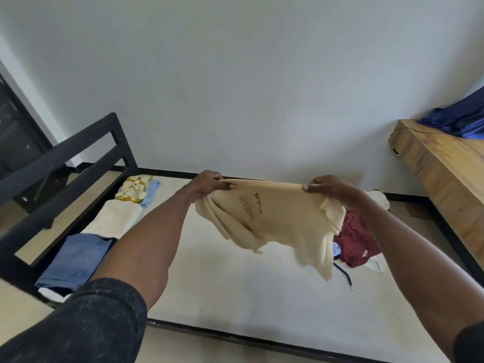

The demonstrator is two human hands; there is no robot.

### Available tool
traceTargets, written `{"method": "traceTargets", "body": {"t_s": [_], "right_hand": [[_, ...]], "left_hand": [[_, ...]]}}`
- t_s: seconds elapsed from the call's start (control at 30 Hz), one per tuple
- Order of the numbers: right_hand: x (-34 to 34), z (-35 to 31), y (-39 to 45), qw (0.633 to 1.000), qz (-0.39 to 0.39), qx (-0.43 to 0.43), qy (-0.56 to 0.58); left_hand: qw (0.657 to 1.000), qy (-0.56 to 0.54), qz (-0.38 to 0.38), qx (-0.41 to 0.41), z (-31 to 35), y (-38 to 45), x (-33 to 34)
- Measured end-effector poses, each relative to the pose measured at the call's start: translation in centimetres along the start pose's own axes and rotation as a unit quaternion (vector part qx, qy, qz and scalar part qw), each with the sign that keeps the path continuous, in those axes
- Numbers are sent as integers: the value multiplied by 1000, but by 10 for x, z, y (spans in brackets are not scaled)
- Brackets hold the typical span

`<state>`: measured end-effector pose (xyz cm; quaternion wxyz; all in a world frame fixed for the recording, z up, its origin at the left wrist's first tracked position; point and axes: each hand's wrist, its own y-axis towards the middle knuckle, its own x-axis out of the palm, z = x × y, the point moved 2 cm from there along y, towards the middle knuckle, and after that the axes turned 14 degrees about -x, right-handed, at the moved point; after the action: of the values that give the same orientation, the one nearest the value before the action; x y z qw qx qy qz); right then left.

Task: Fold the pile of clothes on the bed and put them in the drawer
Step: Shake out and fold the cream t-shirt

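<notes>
I hold a cream T-shirt (282,218) with dark print stretched in the air above the bed (222,289). My left hand (209,183) pinches its left upper edge and my right hand (330,188) pinches the right upper edge. The shirt's body hangs down loosely between them. Behind it, on the right of the mattress, lies an unfolded heap with a maroon garment (358,242) and white pieces (377,265). Along the left side of the bed sit folded items: a blue one (74,260), a cream one (112,218), and a yellow patterned one (133,189) beside a light blue one (152,193).
A black metal bed frame (68,158) rises at the left. A wooden unit (445,163) stands at the right with a dark blue cloth (458,119) on top. A white wall runs behind the bed. A black cord (345,277) lies on the mattress.
</notes>
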<state>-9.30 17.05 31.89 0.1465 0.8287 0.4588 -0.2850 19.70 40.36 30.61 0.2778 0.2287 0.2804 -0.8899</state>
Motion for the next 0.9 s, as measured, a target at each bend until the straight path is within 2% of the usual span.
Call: {"method": "traceTargets", "body": {"t_s": [0.07,0.1,0.17,0.23,0.27,0.33,0.4,0.43,0.5,0.57,0.6,0.67,0.8,0.9], "right_hand": [[-1,3,7,995,-91,45,-12],[1,6,14,992,-101,51,-58],[10,8,33,982,-33,34,-182],[25,15,57,970,60,37,-233],[34,20,66,967,79,54,-235],[52,28,86,963,103,99,-227],[64,36,109,961,128,121,-214],[70,36,118,961,135,129,-206],[84,39,145,962,144,145,-181],[101,38,173,962,159,161,-152],[108,38,183,961,173,163,-142],[121,36,209,954,208,165,-142],[113,22,250,928,302,160,-149],[94,3,266,916,351,112,-159]], "left_hand": [[987,149,-60,-18,-5,9,-10],[970,231,-70,-35,-8,17,-15],[939,339,-29,-59,-15,40,-27],[944,325,43,-44,-27,70,-43],[962,263,65,-33,-33,82,-50],[993,90,65,-33,-49,110,-65],[999,13,34,-40,-63,138,-80],[999,27,15,-26,-68,149,-87],[991,133,-28,-6,-74,177,-106],[957,280,-76,-27,-80,205,-125],[937,339,-78,-46,-83,217,-133],[922,385,-18,-38,-92,253,-151],[950,268,161,14,-84,291,-181],[933,212,274,101,-70,292,-205]]}}
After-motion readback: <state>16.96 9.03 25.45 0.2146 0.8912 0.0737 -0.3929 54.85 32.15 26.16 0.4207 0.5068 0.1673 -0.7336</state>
